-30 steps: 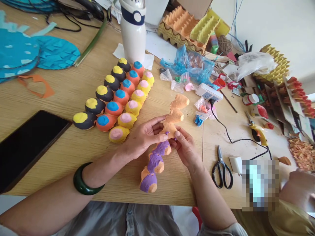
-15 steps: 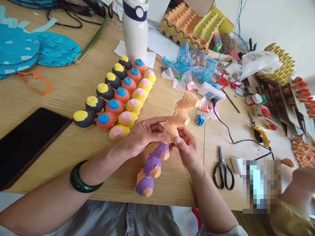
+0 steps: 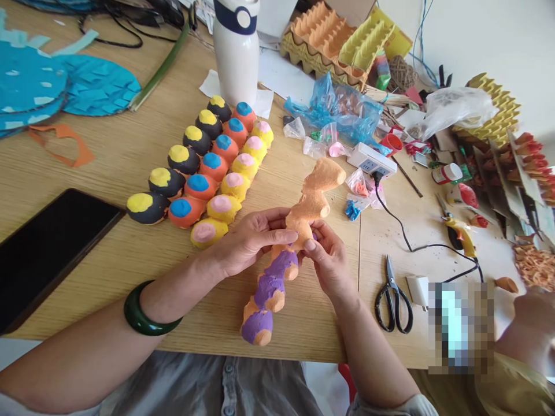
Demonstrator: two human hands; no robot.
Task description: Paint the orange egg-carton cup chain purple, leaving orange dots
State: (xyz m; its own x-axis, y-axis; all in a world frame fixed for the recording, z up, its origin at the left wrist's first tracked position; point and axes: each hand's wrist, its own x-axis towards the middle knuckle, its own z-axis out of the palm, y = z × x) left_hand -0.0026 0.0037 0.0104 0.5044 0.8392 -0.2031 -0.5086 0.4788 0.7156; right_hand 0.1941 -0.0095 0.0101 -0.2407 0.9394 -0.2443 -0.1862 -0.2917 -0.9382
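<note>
A bumpy strip of orange egg carton (image 3: 315,203) is held up between both my hands, slanting from lower left to upper right. Purple clay (image 3: 269,290) covers the tops of several cups on its near half, while the far half is bare orange. My left hand (image 3: 249,245) is closed on the strip's middle, thumb on top. From the other side, my right hand (image 3: 330,257) pinches the same middle part; its fingers are partly hidden behind the strip. Left of the strip lie three finished-looking rows: black cups with yellow tops (image 3: 182,159), orange with blue (image 3: 214,166), yellow with pink (image 3: 235,186).
Scissors (image 3: 392,297) lie right of my right hand, near a white charger (image 3: 417,290) and a yellow glue gun (image 3: 463,236). A phone (image 3: 56,254) is at left, a white bottle (image 3: 236,58) behind the rows. A power strip (image 3: 372,157) and egg trays (image 3: 321,34) stand farther back. A co-worker's hand (image 3: 535,323) is at right.
The strip's far, bare end has tilted slightly left and toward me. Both hands keep their hold at the middle, almost unmoved.
</note>
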